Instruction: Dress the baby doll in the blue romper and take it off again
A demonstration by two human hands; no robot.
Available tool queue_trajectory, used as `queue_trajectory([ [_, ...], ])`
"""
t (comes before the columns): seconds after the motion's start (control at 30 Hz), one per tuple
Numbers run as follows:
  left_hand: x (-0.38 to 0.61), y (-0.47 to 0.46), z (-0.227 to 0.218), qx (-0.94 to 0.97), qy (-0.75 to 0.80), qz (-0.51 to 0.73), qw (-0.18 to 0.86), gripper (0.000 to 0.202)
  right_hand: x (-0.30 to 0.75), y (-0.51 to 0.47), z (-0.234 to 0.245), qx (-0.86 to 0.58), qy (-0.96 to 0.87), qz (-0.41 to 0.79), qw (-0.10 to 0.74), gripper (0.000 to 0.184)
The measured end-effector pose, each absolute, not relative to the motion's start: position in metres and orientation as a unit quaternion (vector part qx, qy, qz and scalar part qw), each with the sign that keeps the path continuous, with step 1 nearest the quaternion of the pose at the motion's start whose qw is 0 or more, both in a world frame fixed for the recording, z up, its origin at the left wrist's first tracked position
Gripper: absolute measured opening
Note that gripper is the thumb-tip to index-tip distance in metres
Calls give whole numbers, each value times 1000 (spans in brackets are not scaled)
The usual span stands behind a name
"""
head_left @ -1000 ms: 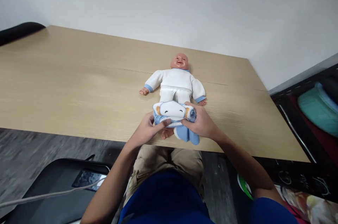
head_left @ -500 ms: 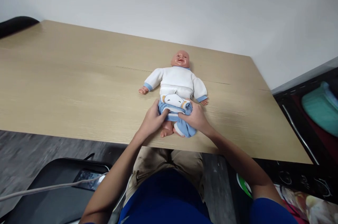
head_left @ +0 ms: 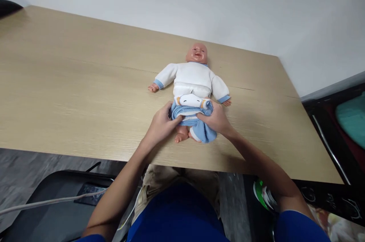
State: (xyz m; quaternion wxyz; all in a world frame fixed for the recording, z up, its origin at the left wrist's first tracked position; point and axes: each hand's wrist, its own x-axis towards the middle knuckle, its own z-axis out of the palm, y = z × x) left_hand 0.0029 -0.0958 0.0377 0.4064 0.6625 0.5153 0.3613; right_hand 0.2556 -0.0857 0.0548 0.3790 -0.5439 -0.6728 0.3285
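Observation:
A baby doll in a white top with blue cuffs lies on its back on the table, head away from me. Blue-and-white doll pants with an animal face are bunched around its thighs and hips. My left hand is closed on the pants' left side, thumb on the front. On the other side my right hand grips the bunched fabric the same way. One bare doll foot sticks out below; the other leg is mostly covered by a blue pant leg.
The wooden table stands against a white wall. At lower left is a black chair with a phone-like object and a cable on it. A teal container sits on a dark rack at the right.
Both hands keep hold of the pants, which sit slightly higher and closer to the doll's waist. The camera view has shifted a little.

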Motion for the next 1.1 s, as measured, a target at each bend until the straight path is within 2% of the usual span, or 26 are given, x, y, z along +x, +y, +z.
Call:
queue_trajectory([
  [0.17,-7,-130,57,643,507,365,444,49,250,-108,95,-500,-711,372,325,15],
  [0.3,-15,-150,54,626,506,356,475,62,242,-125,107,-498,-733,386,256,17],
  [0.47,-18,-163,43,618,543,313,474,58,234,-135,98,-524,-758,341,184,23],
  [0.6,-18,-168,37,638,577,273,431,52,231,-136,89,-505,-791,308,158,24],
  [0.83,-19,-169,34,684,581,223,381,27,234,-134,74,-501,-800,288,161,21],
  [0.93,-17,-164,34,688,573,241,375,28,237,-130,67,-509,-790,290,181,22],
  [1.1,-9,-145,25,679,568,261,385,41,245,-119,57,-514,-760,325,229,22],
])
